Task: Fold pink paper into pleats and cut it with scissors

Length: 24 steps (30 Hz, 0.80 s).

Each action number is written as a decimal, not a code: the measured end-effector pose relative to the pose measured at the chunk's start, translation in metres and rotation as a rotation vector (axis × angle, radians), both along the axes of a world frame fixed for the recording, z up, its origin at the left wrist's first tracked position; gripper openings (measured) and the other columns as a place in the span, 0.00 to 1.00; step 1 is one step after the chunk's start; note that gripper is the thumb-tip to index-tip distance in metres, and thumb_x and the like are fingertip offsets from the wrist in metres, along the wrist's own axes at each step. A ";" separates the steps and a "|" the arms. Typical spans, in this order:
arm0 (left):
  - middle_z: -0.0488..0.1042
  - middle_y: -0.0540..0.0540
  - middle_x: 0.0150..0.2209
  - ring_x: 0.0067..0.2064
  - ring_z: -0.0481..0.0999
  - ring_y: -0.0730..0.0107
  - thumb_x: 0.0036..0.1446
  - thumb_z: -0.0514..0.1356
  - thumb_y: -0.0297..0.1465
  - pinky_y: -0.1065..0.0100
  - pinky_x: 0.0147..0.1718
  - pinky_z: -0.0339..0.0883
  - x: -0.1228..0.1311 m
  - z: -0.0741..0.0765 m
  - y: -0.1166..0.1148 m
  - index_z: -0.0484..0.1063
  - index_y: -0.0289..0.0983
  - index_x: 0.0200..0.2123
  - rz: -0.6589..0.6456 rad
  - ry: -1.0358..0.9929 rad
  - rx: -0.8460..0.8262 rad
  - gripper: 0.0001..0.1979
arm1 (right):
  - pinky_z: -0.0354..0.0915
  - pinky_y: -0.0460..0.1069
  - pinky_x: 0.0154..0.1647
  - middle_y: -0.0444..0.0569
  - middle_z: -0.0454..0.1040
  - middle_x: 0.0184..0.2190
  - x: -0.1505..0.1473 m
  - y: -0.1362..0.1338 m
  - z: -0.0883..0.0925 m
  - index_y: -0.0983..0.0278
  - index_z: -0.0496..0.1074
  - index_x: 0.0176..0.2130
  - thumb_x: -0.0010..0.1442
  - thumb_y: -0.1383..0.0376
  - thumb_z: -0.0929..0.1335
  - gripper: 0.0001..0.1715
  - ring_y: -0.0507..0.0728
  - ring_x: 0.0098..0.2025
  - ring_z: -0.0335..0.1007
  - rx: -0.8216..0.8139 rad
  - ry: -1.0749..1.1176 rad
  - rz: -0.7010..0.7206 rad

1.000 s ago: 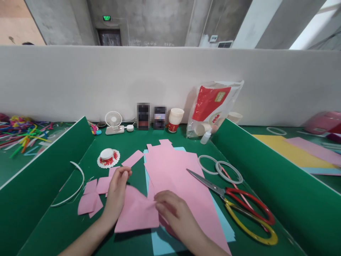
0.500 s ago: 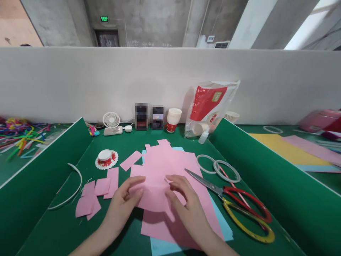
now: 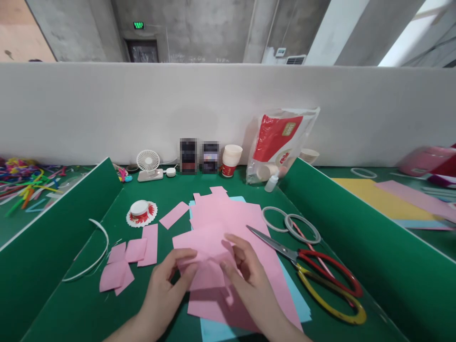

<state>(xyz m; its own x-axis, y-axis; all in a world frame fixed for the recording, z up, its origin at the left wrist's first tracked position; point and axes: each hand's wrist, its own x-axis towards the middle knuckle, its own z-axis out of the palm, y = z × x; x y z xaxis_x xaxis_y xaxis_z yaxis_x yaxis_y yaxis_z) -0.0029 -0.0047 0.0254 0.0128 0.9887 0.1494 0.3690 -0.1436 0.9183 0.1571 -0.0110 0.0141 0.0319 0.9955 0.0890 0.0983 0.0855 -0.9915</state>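
Pink paper fills the space between the person's two hands. Half a second ago the pink sheet lay flatter between them; now its far part rises toward the camera and a shallow crease runs across its middle. A second ago it hung to the left, partly off the larger pink paper, with the left hand raised beside it and only the right hand clearly gripping. Now both share it, which suggests, as a judgement, that it is being squared or bent under even control rather than simply carried.

The left hand pinches the sheet's left edge between thumb and forefinger. The right hand pinches the opposite edge more loosely, its thumb nearer the body and its forefinger farther out; how firmly it grips cannot be told. Below its thumb a narrow pink flap curls down.

The sheet is above the larger pink paper, which lies over blue paper on the green worktop. To the right, red-and-yellow-handled scissors rest with their blades over the larger paper, where they were before. Small pink pieces lie well left of the sheet, also undisturbed.
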 end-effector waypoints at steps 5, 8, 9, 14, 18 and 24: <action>0.78 0.50 0.27 0.31 0.76 0.68 0.46 0.58 0.30 0.71 0.30 0.71 0.000 -0.003 -0.003 0.73 0.41 0.28 -0.030 0.010 0.049 0.05 | 0.66 0.47 0.32 0.47 0.73 0.27 -0.001 0.001 0.006 0.62 0.70 0.29 0.48 0.65 0.65 0.05 0.55 0.31 0.69 -0.017 0.036 0.035; 0.79 0.50 0.27 0.30 0.77 0.69 0.45 0.58 0.28 0.73 0.29 0.71 0.000 -0.005 -0.006 0.74 0.41 0.28 -0.057 0.027 0.126 0.06 | 0.65 0.46 0.31 0.46 0.73 0.26 -0.003 0.000 0.008 0.62 0.70 0.28 0.47 0.66 0.65 0.04 0.54 0.30 0.68 -0.009 0.057 0.010; 0.79 0.50 0.27 0.28 0.77 0.69 0.45 0.58 0.28 0.74 0.28 0.71 0.000 -0.005 -0.007 0.75 0.41 0.28 -0.064 0.037 0.153 0.06 | 0.65 0.46 0.30 0.46 0.72 0.25 -0.004 -0.001 0.008 0.63 0.71 0.27 0.47 0.66 0.65 0.04 0.54 0.29 0.68 -0.017 0.052 0.005; 0.78 0.51 0.23 0.23 0.75 0.72 0.46 0.58 0.28 0.77 0.23 0.70 0.002 -0.004 -0.008 0.74 0.40 0.28 -0.090 0.105 0.219 0.05 | 0.63 0.45 0.26 0.45 0.71 0.23 -0.004 -0.002 0.009 0.63 0.70 0.26 0.45 0.65 0.66 0.04 0.53 0.26 0.66 -0.088 0.067 -0.014; 0.78 0.51 0.25 0.26 0.77 0.72 0.46 0.58 0.29 0.78 0.25 0.70 0.002 -0.004 -0.007 0.72 0.39 0.30 -0.057 0.136 0.216 0.05 | 0.62 0.45 0.28 0.45 0.71 0.26 -0.005 -0.001 0.009 0.63 0.70 0.27 0.46 0.64 0.66 0.05 0.53 0.28 0.65 -0.100 0.070 0.005; 0.78 0.51 0.25 0.27 0.77 0.72 0.46 0.58 0.29 0.78 0.26 0.70 0.002 -0.005 -0.008 0.72 0.39 0.28 -0.077 0.100 0.180 0.04 | 0.61 0.45 0.25 0.44 0.70 0.23 -0.004 -0.001 0.010 0.62 0.69 0.25 0.46 0.64 0.66 0.04 0.52 0.24 0.64 -0.127 0.102 0.037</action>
